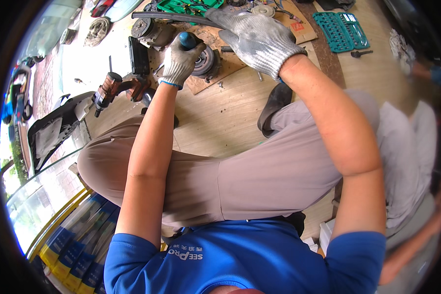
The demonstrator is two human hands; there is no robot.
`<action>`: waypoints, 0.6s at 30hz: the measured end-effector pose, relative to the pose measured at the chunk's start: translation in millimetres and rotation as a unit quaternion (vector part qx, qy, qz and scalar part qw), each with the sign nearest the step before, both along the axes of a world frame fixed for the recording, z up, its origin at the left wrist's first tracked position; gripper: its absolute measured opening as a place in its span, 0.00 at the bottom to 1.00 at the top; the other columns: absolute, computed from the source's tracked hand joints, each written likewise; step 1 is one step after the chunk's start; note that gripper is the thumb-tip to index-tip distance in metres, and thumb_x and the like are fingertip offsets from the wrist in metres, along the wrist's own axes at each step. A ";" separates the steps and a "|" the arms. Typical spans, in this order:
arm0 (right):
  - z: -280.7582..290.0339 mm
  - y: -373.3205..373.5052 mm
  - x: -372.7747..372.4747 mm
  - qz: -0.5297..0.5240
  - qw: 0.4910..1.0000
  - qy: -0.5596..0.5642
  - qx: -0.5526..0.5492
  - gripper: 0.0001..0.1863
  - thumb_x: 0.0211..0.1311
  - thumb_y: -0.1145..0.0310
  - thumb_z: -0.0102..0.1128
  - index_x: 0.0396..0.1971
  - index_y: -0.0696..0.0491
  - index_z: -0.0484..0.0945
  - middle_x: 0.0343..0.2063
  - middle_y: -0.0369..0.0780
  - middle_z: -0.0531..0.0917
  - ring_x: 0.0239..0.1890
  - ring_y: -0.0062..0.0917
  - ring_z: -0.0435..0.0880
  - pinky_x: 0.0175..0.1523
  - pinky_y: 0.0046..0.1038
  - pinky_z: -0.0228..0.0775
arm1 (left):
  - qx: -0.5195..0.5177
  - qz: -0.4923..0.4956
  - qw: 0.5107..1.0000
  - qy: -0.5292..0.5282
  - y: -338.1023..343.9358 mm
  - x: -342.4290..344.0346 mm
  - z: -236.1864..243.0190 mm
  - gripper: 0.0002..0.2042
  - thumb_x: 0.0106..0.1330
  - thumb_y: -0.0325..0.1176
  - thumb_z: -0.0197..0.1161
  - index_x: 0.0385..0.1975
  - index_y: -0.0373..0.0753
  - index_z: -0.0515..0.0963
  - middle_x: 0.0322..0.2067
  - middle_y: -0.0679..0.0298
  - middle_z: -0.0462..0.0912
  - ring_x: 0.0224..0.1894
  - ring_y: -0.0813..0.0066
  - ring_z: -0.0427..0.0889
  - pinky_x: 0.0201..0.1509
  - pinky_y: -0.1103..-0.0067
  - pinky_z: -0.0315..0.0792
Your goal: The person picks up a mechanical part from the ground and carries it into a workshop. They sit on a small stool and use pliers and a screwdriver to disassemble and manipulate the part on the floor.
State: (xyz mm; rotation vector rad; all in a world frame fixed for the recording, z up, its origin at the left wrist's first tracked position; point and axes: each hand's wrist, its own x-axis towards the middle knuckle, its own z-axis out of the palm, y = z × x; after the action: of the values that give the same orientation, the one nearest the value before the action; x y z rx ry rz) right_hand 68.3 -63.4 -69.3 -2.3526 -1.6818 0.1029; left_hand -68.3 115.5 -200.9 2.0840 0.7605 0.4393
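Note:
My left hand point(177, 61), in a whitish knit glove, is closed round an upright tool handle with a rounded blue end point(186, 40). The rest of that tool is hidden by the fist. Just right of it a round grooved metal part point(207, 62) sits on a cardboard sheet point(230, 73). My right hand point(257, 39), in a grey-coated glove, grips one end of a long flat dark bar point(174, 16). The bar reaches leftward, beyond the left hand and over a cylindrical metal motor-like part point(152, 32).
A cordless power tool point(110, 90) lies at left beside a dark upright case point(138, 56). A green socket set point(340, 32) is open at far right, with a small black tool point(361, 53) below. A green tool tray point(181, 6) lies at the back. Another person point(406, 157) sits at right.

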 end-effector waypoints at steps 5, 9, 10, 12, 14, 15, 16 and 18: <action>-2.6 -1.1 0.9 0.009 1.000 0.002 0.010 0.25 0.74 0.57 0.46 0.69 0.38 0.68 0.52 0.46 0.84 0.47 0.41 0.86 0.49 0.43 0.79 | 0.005 -0.051 0.999 -0.007 1.3 1.4 3.7 0.14 0.61 0.39 0.73 0.38 0.37 0.82 0.33 0.62 0.87 0.34 0.75 0.82 0.43 0.75 0.77; -7.0 -2.4 -0.5 0.010 0.999 -0.011 0.035 0.25 0.74 0.58 0.47 0.69 0.37 0.67 0.51 0.45 0.85 0.43 0.41 0.87 0.45 0.43 0.80 | 0.012 -0.079 0.997 -0.007 7.6 2.5 -3.7 0.13 0.62 0.38 0.72 0.40 0.37 0.82 0.33 0.63 0.86 0.34 0.75 0.82 0.44 0.76 0.76; -5.7 -2.4 -2.5 0.010 0.999 -0.014 0.030 0.25 0.74 0.59 0.47 0.70 0.36 0.67 0.50 0.45 0.85 0.42 0.41 0.87 0.44 0.42 0.80 | 0.016 -0.085 0.996 -0.005 9.5 1.1 -6.4 0.13 0.62 0.37 0.72 0.40 0.37 0.81 0.33 0.63 0.86 0.34 0.75 0.82 0.44 0.76 0.76; -6.6 -4.0 -5.4 0.016 0.998 -0.026 0.048 0.25 0.73 0.60 0.49 0.69 0.37 0.67 0.46 0.45 0.86 0.40 0.41 0.87 0.41 0.42 0.80 | 0.019 -0.097 0.995 0.004 9.3 -0.1 -3.5 0.13 0.61 0.36 0.71 0.41 0.37 0.81 0.34 0.63 0.86 0.35 0.75 0.82 0.45 0.76 0.76; -9.6 -4.7 -7.7 0.015 0.999 -0.037 0.026 0.25 0.73 0.61 0.50 0.69 0.37 0.67 0.41 0.45 0.86 0.38 0.40 0.87 0.39 0.42 0.80 | 0.010 -0.106 0.994 0.003 5.9 -0.3 -0.4 0.13 0.61 0.36 0.71 0.41 0.37 0.81 0.34 0.63 0.87 0.35 0.75 0.82 0.45 0.76 0.77; -10.0 -4.2 -9.1 0.012 0.999 -0.043 -0.002 0.25 0.73 0.61 0.51 0.68 0.37 0.67 0.38 0.45 0.86 0.37 0.39 0.87 0.37 0.42 0.80 | 0.001 -0.108 0.994 -0.003 5.8 -0.5 1.0 0.13 0.61 0.35 0.71 0.42 0.37 0.81 0.35 0.63 0.87 0.35 0.75 0.82 0.45 0.76 0.77; -10.8 -4.0 -10.3 0.008 0.998 -0.049 -0.030 0.25 0.72 0.61 0.52 0.68 0.38 0.67 0.35 0.45 0.86 0.36 0.39 0.87 0.36 0.42 0.80 | -0.008 -0.109 0.994 -0.009 5.4 -0.8 2.2 0.13 0.61 0.35 0.71 0.42 0.37 0.81 0.35 0.63 0.87 0.36 0.76 0.83 0.45 0.75 0.77; -14.2 -5.9 -11.4 0.019 0.998 -0.052 -0.024 0.25 0.72 0.60 0.52 0.68 0.38 0.67 0.34 0.45 0.85 0.35 0.39 0.87 0.35 0.42 0.80 | 0.001 -0.099 0.995 0.005 2.0 -1.3 2.8 0.12 0.62 0.34 0.71 0.41 0.36 0.80 0.34 0.61 0.86 0.35 0.73 0.82 0.45 0.74 0.77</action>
State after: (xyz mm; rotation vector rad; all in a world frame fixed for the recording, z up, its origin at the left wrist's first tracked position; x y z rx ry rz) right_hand 57.0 -69.3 -83.6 -2.3999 -1.7920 0.0280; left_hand -69.6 117.4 -198.1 2.1403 0.5526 0.3207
